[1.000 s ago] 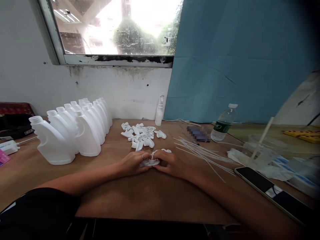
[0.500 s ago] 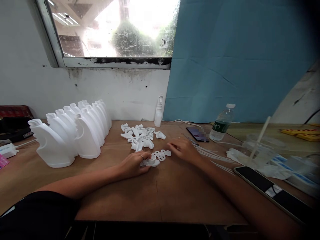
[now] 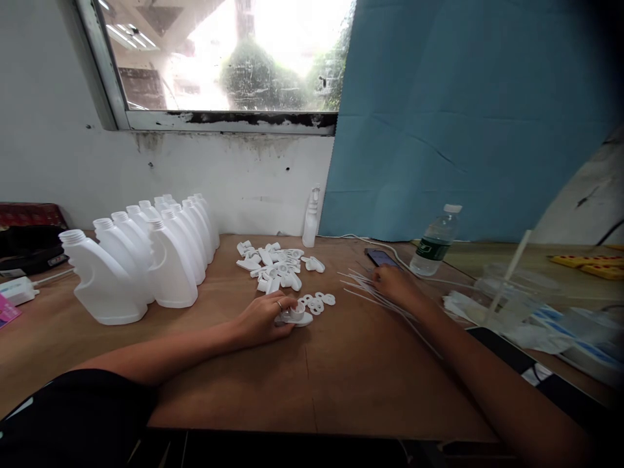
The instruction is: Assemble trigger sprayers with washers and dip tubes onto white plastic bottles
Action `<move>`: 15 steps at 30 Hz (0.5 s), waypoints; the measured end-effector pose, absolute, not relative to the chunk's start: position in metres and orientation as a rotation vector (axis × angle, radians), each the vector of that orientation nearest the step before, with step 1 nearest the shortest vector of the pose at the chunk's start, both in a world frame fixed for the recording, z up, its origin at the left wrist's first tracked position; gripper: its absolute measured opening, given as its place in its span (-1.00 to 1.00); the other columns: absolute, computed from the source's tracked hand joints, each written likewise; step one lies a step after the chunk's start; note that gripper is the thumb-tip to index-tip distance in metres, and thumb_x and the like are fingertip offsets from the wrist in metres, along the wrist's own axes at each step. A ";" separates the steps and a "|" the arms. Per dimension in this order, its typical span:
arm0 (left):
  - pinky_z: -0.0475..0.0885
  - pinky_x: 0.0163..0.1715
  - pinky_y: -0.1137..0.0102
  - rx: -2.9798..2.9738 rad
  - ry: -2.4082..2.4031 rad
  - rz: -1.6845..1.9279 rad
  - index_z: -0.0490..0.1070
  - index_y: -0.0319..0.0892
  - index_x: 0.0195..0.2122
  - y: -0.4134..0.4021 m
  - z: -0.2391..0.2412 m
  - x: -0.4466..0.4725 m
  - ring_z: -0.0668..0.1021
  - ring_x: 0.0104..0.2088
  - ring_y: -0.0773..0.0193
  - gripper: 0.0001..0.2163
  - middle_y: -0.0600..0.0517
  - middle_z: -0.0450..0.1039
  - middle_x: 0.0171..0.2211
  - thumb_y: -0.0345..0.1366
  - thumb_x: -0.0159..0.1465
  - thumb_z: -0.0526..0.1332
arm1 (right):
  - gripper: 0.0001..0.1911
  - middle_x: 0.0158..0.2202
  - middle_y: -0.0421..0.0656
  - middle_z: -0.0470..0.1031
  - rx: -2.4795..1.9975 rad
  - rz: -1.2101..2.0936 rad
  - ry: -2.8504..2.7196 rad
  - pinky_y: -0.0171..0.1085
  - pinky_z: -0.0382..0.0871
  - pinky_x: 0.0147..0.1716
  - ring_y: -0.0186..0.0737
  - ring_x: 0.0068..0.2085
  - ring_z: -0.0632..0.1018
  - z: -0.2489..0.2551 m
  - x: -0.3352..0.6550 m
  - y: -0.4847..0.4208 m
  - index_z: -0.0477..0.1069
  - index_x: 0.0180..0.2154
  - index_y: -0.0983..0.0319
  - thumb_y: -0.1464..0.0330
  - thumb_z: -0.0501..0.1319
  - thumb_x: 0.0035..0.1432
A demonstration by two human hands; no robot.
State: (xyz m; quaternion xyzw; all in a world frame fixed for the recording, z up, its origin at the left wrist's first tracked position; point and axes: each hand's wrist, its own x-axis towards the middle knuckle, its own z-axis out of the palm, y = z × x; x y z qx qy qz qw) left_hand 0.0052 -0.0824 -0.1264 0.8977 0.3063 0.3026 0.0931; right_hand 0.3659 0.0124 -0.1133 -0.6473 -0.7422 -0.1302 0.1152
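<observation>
My left hand (image 3: 266, 318) rests on the wooden table (image 3: 302, 383), fingers closed on a white trigger sprayer head (image 3: 294, 316). Just beyond it lie several small white ring-shaped washers (image 3: 318, 302). My right hand (image 3: 394, 285) reaches to the right and lies on a bundle of thin white dip tubes (image 3: 363, 284), fingers curled over them; whether it grips one is hidden. A heap of white trigger sprayer heads (image 3: 275, 263) sits further back in the middle.
Two rows of white plastic bottles (image 3: 141, 257) stand at the left. A small spray bottle (image 3: 311, 219) and a water bottle (image 3: 433, 242) stand by the wall. A phone (image 3: 380, 257) lies past my right hand, a dark tablet (image 3: 546, 377) and clear bags (image 3: 531, 305) at right.
My right hand left the sprayer head held by both hands and moved right to the dip tubes. The left hand stays where it was, holding the head.
</observation>
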 end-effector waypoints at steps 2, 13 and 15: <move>0.39 -0.13 0.38 2.661 0.916 0.900 0.35 -0.17 -0.09 -0.082 -0.126 0.005 0.51 -0.18 0.22 -0.71 -0.01 0.45 -0.18 -0.36 0.14 0.25 | -0.79 -0.45 0.03 0.52 -1.931 -0.402 -2.161 -0.26 0.21 -0.42 -0.07 -0.39 0.53 -0.110 0.365 0.013 0.49 -0.50 0.29 0.54 0.11 0.06; 0.39 -0.19 0.45 2.594 0.928 0.755 0.32 -0.10 0.01 -0.082 -0.129 0.005 0.50 -0.17 0.26 -0.62 0.02 0.42 -0.08 -0.40 0.14 0.21 | -0.68 -0.19 0.05 0.49 -1.147 -0.485 -1.823 -0.15 0.36 -0.25 -0.03 -0.21 0.51 -0.064 0.360 -0.006 0.46 -0.10 0.27 0.39 -0.02 0.27; 0.38 -0.20 0.46 2.583 0.914 0.749 0.34 -0.10 -0.01 -0.081 -0.128 0.006 0.50 -0.18 0.27 -0.62 0.02 0.41 -0.09 -0.42 0.13 0.21 | -0.72 -0.22 0.01 0.47 -1.020 -0.364 -1.707 -0.14 0.36 -0.26 -0.06 -0.24 0.50 -0.056 0.358 -0.013 0.50 -0.17 0.22 0.36 0.02 0.27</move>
